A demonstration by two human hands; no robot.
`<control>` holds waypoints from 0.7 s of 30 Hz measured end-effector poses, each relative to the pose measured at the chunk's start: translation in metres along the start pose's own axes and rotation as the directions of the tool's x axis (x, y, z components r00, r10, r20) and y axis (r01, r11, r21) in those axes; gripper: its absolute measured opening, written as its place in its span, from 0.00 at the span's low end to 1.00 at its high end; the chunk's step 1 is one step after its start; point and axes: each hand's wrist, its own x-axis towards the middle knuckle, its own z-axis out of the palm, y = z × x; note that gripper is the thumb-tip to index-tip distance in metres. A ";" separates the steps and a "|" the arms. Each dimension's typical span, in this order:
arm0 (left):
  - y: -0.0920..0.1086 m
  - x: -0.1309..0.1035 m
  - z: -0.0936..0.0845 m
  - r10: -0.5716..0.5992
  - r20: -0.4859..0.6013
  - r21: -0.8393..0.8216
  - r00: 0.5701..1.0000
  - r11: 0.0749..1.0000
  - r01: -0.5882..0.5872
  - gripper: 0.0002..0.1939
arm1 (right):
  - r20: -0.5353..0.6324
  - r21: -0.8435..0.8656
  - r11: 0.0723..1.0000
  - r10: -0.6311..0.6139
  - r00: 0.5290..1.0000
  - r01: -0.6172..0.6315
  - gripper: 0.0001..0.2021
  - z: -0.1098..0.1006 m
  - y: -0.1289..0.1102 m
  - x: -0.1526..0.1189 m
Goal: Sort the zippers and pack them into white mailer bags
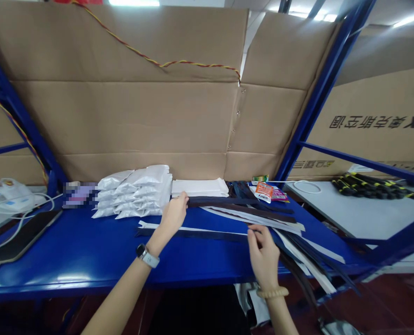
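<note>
Long strips that look like zippers lie across the blue table [88,251]. My left hand [174,213], with a watch on its wrist, is closed on the left end of a dark zipper [221,202] at the back of the strips. Closer to me, a dark navy zipper [207,235] and a white one [149,225] run side by side to my right hand [264,253]. That hand's fingers are curled in a pinch at their right part; the exact grip is partly hidden. More white and dark zippers [311,260] fan out beyond it, over the front right edge.
Stacked white packets [133,193] stand at the back left, beside a white flat stack [200,187]. Small colourful packets [264,191] lie back right. A dark phone-like slab [22,235] is far left. Blue posts [327,88] and a cardboard wall [140,116] enclose the table.
</note>
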 end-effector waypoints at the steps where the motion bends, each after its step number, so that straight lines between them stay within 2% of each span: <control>1: 0.007 -0.011 -0.001 0.003 0.001 -0.001 1.000 1.000 -0.003 0.15 | 0.081 0.003 1.000 -0.028 0.996 0.028 0.13 0.007 -0.009 -0.003; 4: 0.026 -0.044 -0.002 0.015 0.031 0.038 0.999 0.999 -0.017 0.15 | 0.335 0.014 0.996 -0.089 0.938 0.090 0.14 0.030 -0.035 -0.013; 7: 0.038 -0.071 0.003 0.012 0.086 0.038 0.996 0.999 -0.015 0.15 | 0.460 0.028 0.993 -0.114 0.881 0.114 0.15 0.050 -0.051 -0.021; 13: 0.041 -0.095 0.016 -0.059 0.088 -0.043 0.994 0.997 0.063 0.16 | 0.444 0.044 0.986 -0.162 0.881 0.159 0.13 0.065 -0.053 -0.034; 17: 0.044 -0.100 0.022 -0.145 0.067 -0.128 0.987 0.980 0.152 0.18 | 0.477 0.019 0.981 -0.177 0.861 0.191 0.12 0.065 -0.054 -0.039; 21: 0.044 -0.100 0.024 -0.211 0.041 -0.092 0.977 0.972 0.214 0.19 | 0.487 -0.065 0.962 -0.202 0.850 0.266 0.11 0.064 -0.056 -0.039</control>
